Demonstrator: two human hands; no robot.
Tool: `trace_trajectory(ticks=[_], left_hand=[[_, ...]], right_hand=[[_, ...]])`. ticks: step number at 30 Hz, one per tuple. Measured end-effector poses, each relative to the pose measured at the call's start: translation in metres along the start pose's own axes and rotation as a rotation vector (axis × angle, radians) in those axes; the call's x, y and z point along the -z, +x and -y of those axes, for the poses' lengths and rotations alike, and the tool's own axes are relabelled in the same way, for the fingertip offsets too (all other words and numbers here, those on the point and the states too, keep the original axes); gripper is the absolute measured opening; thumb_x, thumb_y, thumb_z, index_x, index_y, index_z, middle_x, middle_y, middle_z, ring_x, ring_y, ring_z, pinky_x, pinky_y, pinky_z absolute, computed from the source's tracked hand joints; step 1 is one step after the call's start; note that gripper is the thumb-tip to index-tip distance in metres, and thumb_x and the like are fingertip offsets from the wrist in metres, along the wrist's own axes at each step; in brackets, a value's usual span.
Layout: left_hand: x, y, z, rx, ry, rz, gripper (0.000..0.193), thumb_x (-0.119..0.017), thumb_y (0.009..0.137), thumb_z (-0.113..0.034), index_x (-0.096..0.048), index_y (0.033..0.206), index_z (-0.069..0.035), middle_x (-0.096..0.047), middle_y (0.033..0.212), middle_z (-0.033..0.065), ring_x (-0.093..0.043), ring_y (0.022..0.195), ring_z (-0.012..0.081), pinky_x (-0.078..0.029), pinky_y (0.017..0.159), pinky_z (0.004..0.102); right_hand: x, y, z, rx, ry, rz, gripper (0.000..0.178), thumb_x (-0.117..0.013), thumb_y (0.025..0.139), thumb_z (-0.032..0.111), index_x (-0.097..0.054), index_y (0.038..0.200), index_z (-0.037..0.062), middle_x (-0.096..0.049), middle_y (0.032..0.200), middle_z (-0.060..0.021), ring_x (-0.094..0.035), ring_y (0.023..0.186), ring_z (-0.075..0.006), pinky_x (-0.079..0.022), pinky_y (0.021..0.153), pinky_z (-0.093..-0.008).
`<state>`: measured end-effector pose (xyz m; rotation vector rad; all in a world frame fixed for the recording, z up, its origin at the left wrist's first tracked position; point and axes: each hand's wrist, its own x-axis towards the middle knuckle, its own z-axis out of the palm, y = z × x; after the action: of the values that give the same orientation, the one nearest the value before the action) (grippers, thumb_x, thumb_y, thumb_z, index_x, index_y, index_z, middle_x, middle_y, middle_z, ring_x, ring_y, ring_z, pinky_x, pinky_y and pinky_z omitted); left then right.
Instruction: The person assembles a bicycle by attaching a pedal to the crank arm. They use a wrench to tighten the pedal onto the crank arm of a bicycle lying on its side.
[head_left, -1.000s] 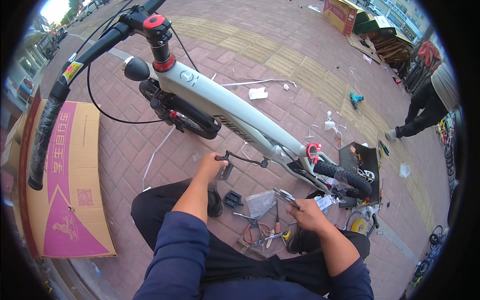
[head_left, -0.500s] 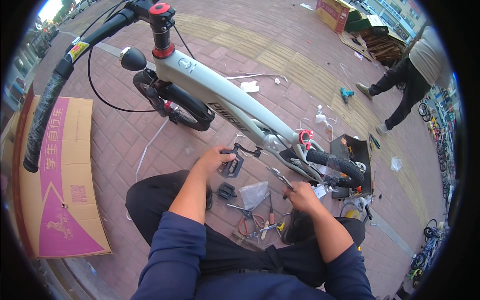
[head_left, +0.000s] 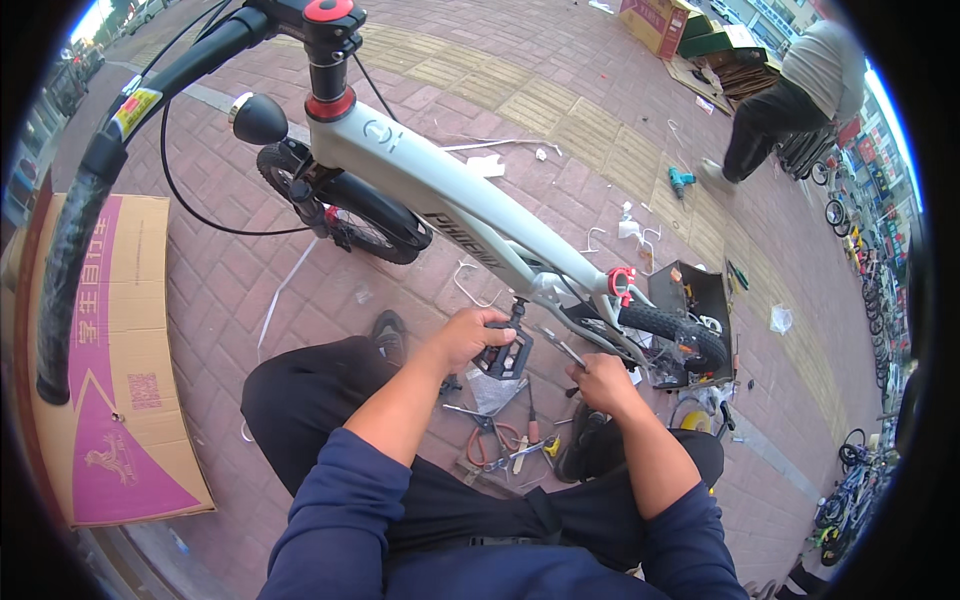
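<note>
Compared with half a second ago, your left hand (head_left: 478,338) has carried the black pedal (head_left: 506,356) rightward and lower, and the crank (head_left: 518,312), which then reached out leftward, now looks short and close to the frame (head_left: 450,215). The wrench (head_left: 564,346) in your right hand (head_left: 606,383) lies nearer the pedal, just to its right; the other person (head_left: 800,90) has stepped toward the cartons (head_left: 655,25).

The pedal is below the crank's end, between your knees and the bicycle. Its broad, slotted face is turned up toward you, its long axis slanting from upper right to lower left. The wrench's long axis runs from your right fist to upper left, its head pointing toward the pedal.

Your left thumb and fingers are clamped on the pedal's left edge; your right fingers are wrapped about the wrench handle. The left fingertips are partly hidden, and whether the pedal's thread sits in the crank cannot be told. Your left forearm covers much of a second pedal (head_left: 452,384) on the paving; the upper edge cuts off the handlebar (head_left: 215,55).
</note>
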<state>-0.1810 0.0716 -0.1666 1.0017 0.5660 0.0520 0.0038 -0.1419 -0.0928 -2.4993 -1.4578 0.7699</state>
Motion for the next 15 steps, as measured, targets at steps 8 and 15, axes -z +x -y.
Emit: trace_trajectory(ticks=[8, 15], left_hand=[[0.002, 0.009, 0.011, 0.063, -0.123, 0.099, 0.029, -0.072, 0.095, -0.011, -0.066, 0.121, 0.002, -0.073, 0.099, 0.0051, -0.069, 0.08, 0.0113, -0.058, 0.071, 0.0274], [0.002, 0.009, 0.012, 0.059, -0.239, 0.112, 0.027, -0.073, 0.096, -0.014, -0.067, 0.117, 0.001, -0.074, 0.094, 0.0045, -0.069, 0.075, 0.0101, -0.057, 0.069, 0.0261]], right_hand=[[-0.019, 0.023, -0.023, 0.106, -0.245, 0.05, 0.039, -0.059, 0.1, 0.036, -0.074, 0.091, 0.0009, -0.071, 0.087, -0.0263, -0.067, 0.087, -0.0477, -0.052, 0.08, -0.0556], [-0.032, 0.035, -0.018, 0.112, -0.21, 0.106, 0.038, -0.059, 0.1, 0.036, -0.072, 0.096, 0.0012, -0.071, 0.095, -0.027, -0.067, 0.093, -0.0477, -0.051, 0.083, -0.0556]])
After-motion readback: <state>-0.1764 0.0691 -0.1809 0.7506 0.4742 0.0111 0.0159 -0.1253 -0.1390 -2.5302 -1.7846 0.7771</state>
